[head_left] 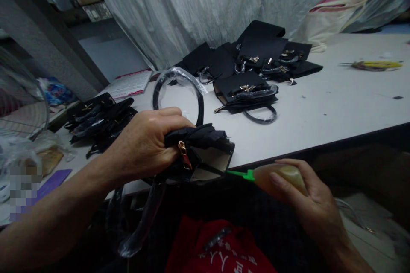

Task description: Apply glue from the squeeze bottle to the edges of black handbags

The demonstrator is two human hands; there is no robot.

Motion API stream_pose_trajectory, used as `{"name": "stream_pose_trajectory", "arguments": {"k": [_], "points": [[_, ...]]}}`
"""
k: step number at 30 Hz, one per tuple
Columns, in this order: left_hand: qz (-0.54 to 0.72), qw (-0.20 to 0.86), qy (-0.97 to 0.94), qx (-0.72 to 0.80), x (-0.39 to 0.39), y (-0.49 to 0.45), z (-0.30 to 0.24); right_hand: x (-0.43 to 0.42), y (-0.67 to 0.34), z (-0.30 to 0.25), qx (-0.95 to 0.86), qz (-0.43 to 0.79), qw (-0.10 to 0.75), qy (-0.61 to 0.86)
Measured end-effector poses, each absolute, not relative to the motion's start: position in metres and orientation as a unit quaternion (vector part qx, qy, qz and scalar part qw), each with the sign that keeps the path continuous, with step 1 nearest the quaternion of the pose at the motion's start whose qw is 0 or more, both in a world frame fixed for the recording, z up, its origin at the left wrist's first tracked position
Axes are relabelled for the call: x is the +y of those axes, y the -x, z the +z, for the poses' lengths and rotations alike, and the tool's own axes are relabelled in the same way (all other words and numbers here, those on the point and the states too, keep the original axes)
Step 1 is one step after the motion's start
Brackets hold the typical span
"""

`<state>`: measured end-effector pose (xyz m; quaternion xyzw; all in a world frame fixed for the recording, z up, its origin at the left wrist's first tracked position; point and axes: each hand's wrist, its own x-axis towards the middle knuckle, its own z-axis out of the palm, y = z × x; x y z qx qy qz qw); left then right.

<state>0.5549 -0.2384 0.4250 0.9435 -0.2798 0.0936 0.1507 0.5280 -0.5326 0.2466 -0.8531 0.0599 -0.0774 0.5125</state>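
My left hand [145, 143] is closed around a small black handbag [201, 153] with a gold clasp, squeezing it so its open beige inside faces right. Its plastic-wrapped handle [179, 81] arches up behind my hand. My right hand [304, 192] grips a soft yellowish squeeze bottle [282, 175] with a green nozzle [238, 174]. The nozzle tip touches the bag's lower right edge. Both hands are at the near edge of the white table [336, 106].
More black handbags with gold fittings lie in a pile at the table's middle back [256, 68] and at the left [99, 117]. A yellow tool [374, 65] lies far right. A grey curtain hangs behind. Red cloth [218, 247] covers my lap.
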Motion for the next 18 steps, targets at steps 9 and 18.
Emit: {"name": "stream_pose_trajectory", "arguments": {"k": [9,18], "points": [[0.102,0.168,-0.937,-0.289,-0.233,-0.531,0.417,-0.525,-0.521,0.246,0.091,-0.113,0.551,0.822],[0.105,0.182,-0.936,-0.282,-0.224,-0.507,0.403,-0.525,-0.515,0.245,0.096,-0.13,0.536,0.829]]}}
